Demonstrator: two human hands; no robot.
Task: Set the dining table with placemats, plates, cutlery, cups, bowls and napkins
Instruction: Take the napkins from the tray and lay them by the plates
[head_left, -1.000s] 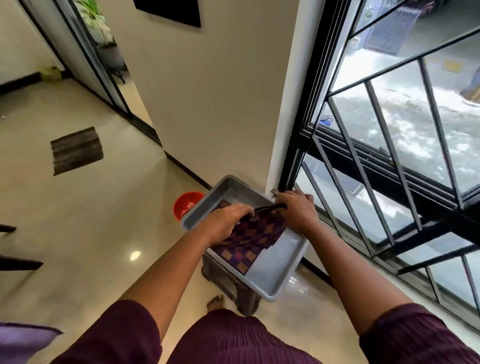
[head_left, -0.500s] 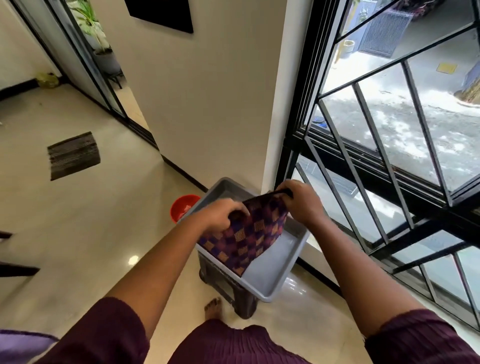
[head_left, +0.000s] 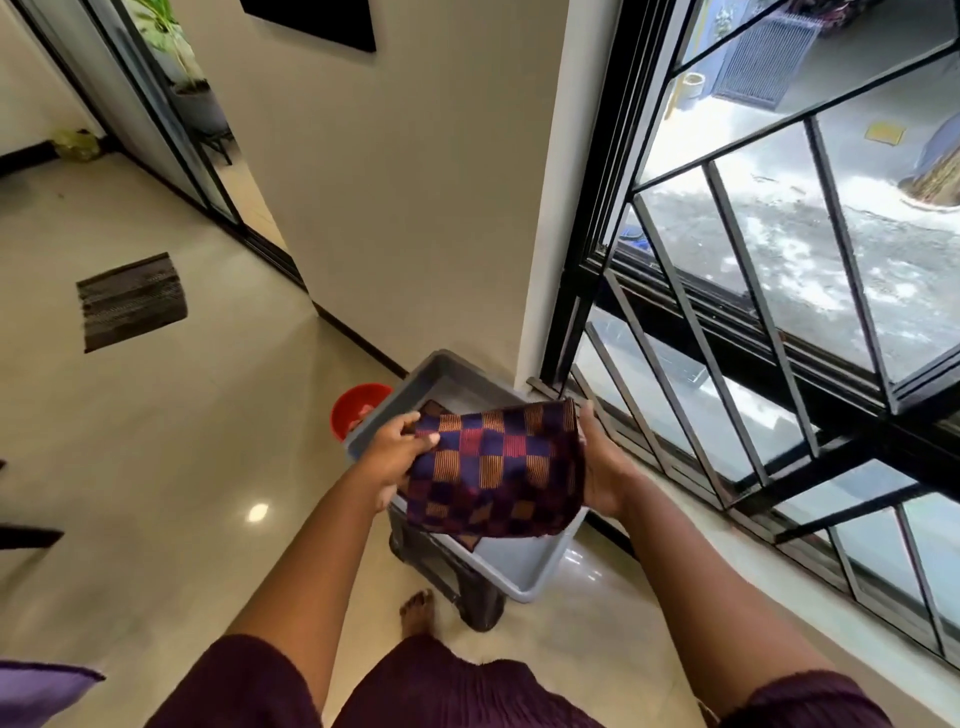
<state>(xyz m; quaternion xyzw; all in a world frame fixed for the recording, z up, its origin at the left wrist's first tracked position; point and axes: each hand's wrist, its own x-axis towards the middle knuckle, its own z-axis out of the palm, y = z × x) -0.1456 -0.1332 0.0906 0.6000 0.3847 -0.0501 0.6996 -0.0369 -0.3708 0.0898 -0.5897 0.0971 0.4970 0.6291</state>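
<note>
Above the grey tub (head_left: 524, 571), between the two hands, hangs the checked mat (head_left: 496, 470); its long axis runs left to right across the body, its top edge level with the knuckles and its lower edge drooping toward the tub floor without clearly touching it; the left hand (head_left: 397, 452) pinches the upper left corner, thumb on the near face and fingers curled behind; the right hand (head_left: 597, 467) clasps the right edge, fingers hidden behind the cloth, so how tightly they close I cannot tell beyond the plain fact that they hold it; both hands sit at the mat's ends, neither nearer than the other, and the weight is shared; the mat is woven, in blocks of navy, orange and red stripes, limp enough to sag in the middle and curl at the bottom hem; a second piece of the same pattern (head_left: 434, 408) shows beneath it in the tub's far corner; the tub rests on a dark stool (head_left: 447, 577) beside the barred window (head_left: 779, 312), a red bucket (head_left: 358, 408) just behind it on the floor; no dining table is in view, so the judgement is that the mat must be lifted clear of the tub rim and carried away, likely turning left into the room.
</note>
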